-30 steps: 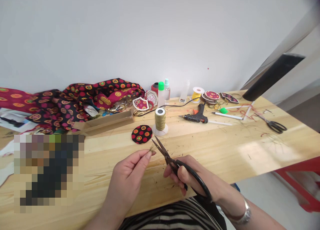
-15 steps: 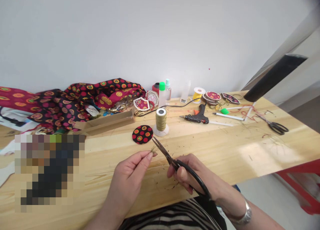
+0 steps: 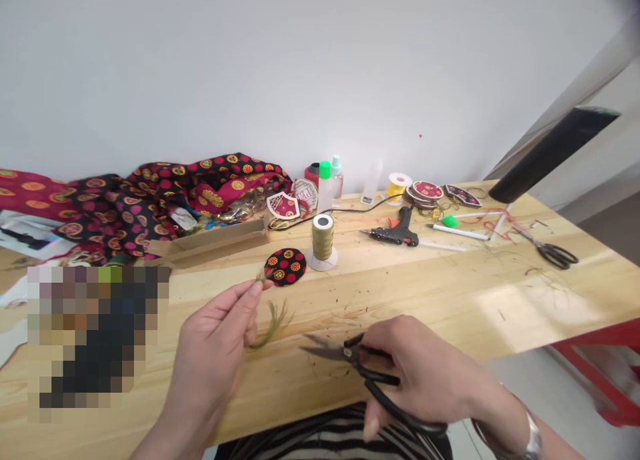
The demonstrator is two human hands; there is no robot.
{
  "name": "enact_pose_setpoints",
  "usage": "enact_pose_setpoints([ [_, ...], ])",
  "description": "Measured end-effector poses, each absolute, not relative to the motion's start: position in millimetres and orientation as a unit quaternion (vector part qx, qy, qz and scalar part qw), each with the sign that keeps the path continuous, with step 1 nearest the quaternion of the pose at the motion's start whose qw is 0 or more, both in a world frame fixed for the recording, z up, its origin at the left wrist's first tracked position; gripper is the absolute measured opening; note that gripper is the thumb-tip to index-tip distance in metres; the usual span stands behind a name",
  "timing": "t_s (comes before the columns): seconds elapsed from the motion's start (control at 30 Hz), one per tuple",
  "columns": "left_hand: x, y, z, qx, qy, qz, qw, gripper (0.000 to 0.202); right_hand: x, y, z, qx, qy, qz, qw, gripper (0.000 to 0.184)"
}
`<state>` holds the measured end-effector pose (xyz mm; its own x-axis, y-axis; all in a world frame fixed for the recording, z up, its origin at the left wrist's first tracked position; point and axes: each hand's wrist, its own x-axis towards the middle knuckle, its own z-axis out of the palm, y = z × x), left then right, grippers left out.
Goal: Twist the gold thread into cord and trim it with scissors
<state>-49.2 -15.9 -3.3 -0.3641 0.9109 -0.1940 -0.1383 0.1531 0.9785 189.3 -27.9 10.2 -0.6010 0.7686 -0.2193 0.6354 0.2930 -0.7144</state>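
Between thumb and fingertips my left hand (image 3: pixel 220 330) pinches a small bundle of olive-green thread (image 3: pixel 274 327); short ends stick out above the fingers and a longer tail hangs to the right. My right hand (image 3: pixel 407 367) grips black-handled scissors (image 3: pixel 350 353), their blades parted and pointing left, apart from the thread. Just beyond my left fingertips lies a round black fabric piece (image 3: pixel 286 268) with red and yellow patterns. A spool of olive thread (image 3: pixel 323 239) stands upright beside it.
A black glue gun (image 3: pixel 395 230) with a cord lies behind the spool. Patterned cloth (image 3: pixel 120 200) and a cardboard box (image 3: pixel 215 241) are at the left. Bottles (image 3: pixel 325 187) stand by the wall. Other scissors (image 3: pixel 556 255) rest at the right. A blurred patch covers the left front.
My left hand has moved left with the thread, and its long tail now shows. My right hand has turned and drawn back toward me, its scissors now pointing left with blades wider apart.
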Motion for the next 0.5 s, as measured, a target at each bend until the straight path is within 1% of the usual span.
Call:
enact_pose_setpoints([
  [0.1, -50, -13, 0, 0.312, 0.592, 0.585, 0.458, 0.022, 200, -32, 20, -0.457, -0.833, 0.309, 0.040, 0.026],
  [0.2, -50, -14, 2, 0.310, 0.585, 0.592, 0.459, 0.022, 221, -25, 21, -0.535, -0.816, 0.217, 0.000, 0.014],
  [0.33, -47, -19, 1, 0.303, 0.579, 0.589, 0.476, 0.022, 259, -4, 8, -0.655, -0.745, 0.117, -0.039, 0.023],
  [0.5, -40, -21, -6, 0.321, 0.575, 0.553, 0.510, 0.025, 284, 8, -10, -0.698, -0.712, 0.071, -0.041, 0.031],
])
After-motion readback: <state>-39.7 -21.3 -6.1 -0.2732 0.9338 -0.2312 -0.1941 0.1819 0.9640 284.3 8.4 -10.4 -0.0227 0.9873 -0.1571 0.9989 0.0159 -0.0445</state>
